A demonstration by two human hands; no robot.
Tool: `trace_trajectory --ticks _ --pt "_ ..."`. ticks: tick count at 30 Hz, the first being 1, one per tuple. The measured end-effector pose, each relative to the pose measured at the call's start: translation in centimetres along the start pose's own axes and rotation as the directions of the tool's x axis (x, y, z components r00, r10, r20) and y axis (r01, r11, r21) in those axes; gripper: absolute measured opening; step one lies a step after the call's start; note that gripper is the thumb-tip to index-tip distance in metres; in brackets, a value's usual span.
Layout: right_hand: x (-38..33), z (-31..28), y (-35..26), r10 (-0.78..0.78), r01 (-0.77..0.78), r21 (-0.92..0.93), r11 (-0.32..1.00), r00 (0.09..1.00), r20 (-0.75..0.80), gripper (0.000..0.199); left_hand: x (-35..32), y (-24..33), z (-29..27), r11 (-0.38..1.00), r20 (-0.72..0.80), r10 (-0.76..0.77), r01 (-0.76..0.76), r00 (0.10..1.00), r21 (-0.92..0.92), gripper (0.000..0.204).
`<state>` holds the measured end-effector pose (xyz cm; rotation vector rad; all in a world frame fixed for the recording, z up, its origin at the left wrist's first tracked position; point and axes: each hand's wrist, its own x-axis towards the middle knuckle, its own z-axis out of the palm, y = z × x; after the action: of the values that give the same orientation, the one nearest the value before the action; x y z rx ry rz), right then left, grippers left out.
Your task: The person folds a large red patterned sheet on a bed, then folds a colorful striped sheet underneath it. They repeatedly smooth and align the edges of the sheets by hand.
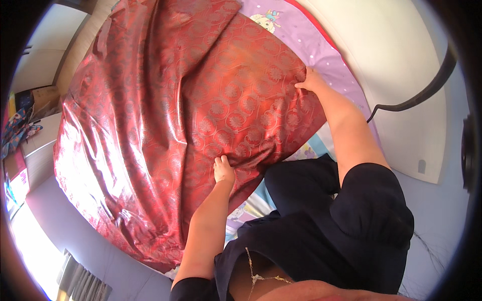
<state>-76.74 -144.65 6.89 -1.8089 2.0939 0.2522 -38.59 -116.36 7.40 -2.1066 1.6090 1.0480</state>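
**Red patterned satin spread over bed, both hands at its near folded edge**

Red satin dominates the view. A large glossy red quilt cover woven with round medallion patterns (165, 115) lies across the bed, reaching from the bed's far left corner down to its near left edge, where the cloth hangs over the side in creases. At the far left of the picture, beyond the bed's left edge, stands a pale low cabinet (42, 145) with a heap of multicoloured cloth (17, 130) on its top.

Toward the middle, a folded section of the red cover lies doubled over the rest, forming a broad panel with a straight near edge. The left hand (224, 169) sits on that near edge, fingers curled and pinching the satin, clenched on the fabric. A dark sleeve covers the upper part of each arm.

To the right, the right hand (310, 80) rests at the panel's right corner, fingers bent into the cloth and grasping it. Under the cover, a lilac cartoon-printed bed sheet with a red border (321, 52) shows along the bed's right edge and again near the person's dark clothing. Right of the sheet lies a curved cream padded surface (401, 75), crossed by a black cable (427, 90).
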Motion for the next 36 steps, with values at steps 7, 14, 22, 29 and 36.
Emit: trace_trajectory --ticks 7,14,22,29,36 --pt "-4.6 -2.4 3.1 -0.118 0.129 0.129 0.983 0.989 -0.089 0.041 -0.2 -1.6 -1.1 0.950 0.173 0.309 -0.297 0.935 -0.093 0.019" --pt "-16.9 1.6 22.5 0.188 -0.182 0.055 0.982 0.973 -0.130 0.038 -5.5 3.8 -1.1 0.481 0.239 0.855 -0.530 0.461 -0.698 0.020" --pt "-8.9 -2.9 7.2 -0.021 0.009 -0.027 1.000 0.879 -0.476 0.053 8.4 -5.8 -14.1 0.860 -0.725 0.419 -0.494 0.547 0.125 0.037" --pt "2.7 -3.6 -22.9 -0.484 0.561 0.016 0.827 0.727 -0.487 0.054 17.9 -9.2 -15.6 0.987 -0.587 -0.147 0.158 0.796 -0.033 0.078" --pt "15.0 -1.5 -37.3 -0.657 0.681 -0.113 0.724 0.629 -0.415 0.055 18.7 -9.6 -14.5 0.997 -0.623 -0.071 0.048 0.779 -0.054 0.079"
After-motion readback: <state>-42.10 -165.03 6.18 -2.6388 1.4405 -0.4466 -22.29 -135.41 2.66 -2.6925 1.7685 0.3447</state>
